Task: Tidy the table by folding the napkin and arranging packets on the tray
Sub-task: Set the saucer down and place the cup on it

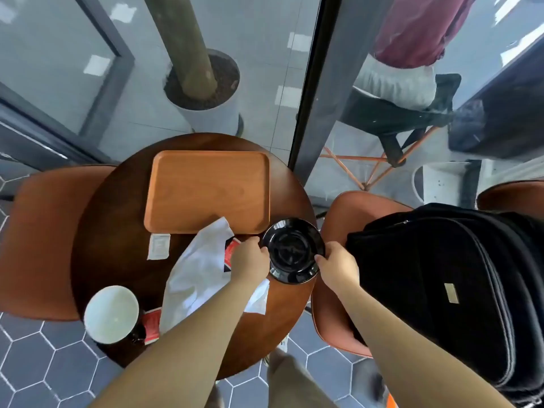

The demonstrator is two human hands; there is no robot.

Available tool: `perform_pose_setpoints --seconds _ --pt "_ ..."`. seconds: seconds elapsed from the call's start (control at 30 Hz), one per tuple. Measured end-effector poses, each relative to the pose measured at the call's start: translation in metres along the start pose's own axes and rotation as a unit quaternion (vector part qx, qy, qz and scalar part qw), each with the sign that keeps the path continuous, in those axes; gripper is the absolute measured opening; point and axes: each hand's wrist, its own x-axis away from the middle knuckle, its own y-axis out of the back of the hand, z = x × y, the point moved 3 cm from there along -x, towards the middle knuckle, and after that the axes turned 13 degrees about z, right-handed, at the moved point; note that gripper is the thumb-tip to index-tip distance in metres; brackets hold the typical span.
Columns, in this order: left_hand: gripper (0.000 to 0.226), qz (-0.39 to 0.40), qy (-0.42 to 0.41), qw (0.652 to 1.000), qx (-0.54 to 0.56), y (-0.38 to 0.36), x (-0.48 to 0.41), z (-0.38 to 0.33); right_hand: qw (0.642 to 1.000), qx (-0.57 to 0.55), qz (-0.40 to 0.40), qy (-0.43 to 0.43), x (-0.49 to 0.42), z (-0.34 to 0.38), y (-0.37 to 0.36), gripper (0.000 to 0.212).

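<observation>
A bare wooden tray lies at the back of the round brown table. An unfolded white napkin lies crumpled just in front of the tray, partly under my left forearm. A red packet peeks out beside the napkin, another red packet lies near the front, and a white packet rests left of the napkin. My left hand grips the left rim of a black saucer at the table's right edge. My right hand grips its right rim.
A white-lidded cup stands at the table's front left. Orange chairs flank the table; the right chair carries a black backpack. A glass wall and a planter stand behind the table, and a seated person is beyond the glass.
</observation>
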Motion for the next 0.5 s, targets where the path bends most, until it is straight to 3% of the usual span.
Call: perform_pose_setpoints --seconds 0.2,0.3,0.5 --pt "0.035 -0.004 0.031 0.998 0.054 -0.006 -0.006 0.004 0.996 -0.079 0.009 -0.034 -0.005 -0.004 -0.001 0.017" --pt "0.027 0.004 0.031 0.995 0.099 -0.005 -0.007 0.009 0.995 -0.097 0.016 -0.03 -0.005 -0.007 0.001 0.017" --pt "0.031 0.003 0.037 0.985 0.17 0.004 -0.001 0.015 0.994 -0.111 0.022 -0.011 0.0 0.001 0.007 0.02"
